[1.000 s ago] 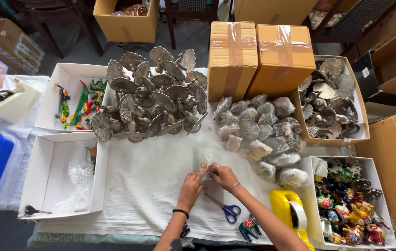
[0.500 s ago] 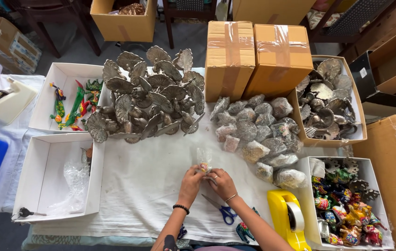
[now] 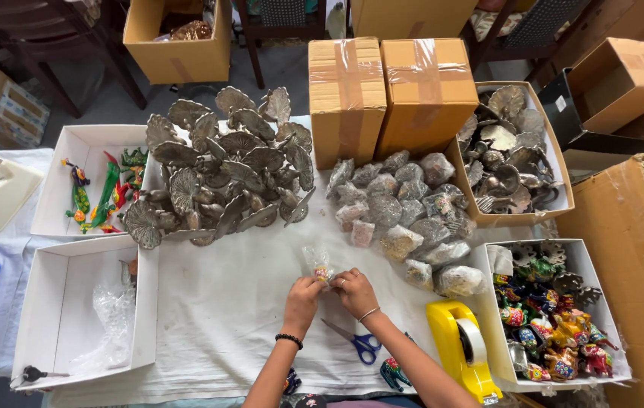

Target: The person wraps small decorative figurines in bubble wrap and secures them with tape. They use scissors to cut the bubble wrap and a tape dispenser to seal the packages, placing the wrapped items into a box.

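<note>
My left hand (image 3: 303,296) and my right hand (image 3: 354,289) meet over the white cloth (image 3: 216,317), both pinching a small clear plastic bag (image 3: 317,262) with a little colourful figure inside. The bag stands up between the fingertips. A black bead bracelet is on my left wrist, a thin bangle on my right. Blue-handled scissors (image 3: 356,344) lie just below my right hand. A yellow tape dispenser (image 3: 463,347) stands to the right of them.
A heap of grey metal peacock pieces (image 3: 220,170) and a pile of bagged pieces (image 3: 405,215) lie behind my hands. White trays hold painted figures (image 3: 556,332), colourful lizards (image 3: 103,193) and loose plastic (image 3: 110,317). Two taped cartons (image 3: 390,91) stand at the back.
My hands have stayed together on the small bag, working it between the fingers. The view has shifted slightly; nothing else on the table has moved.
</note>
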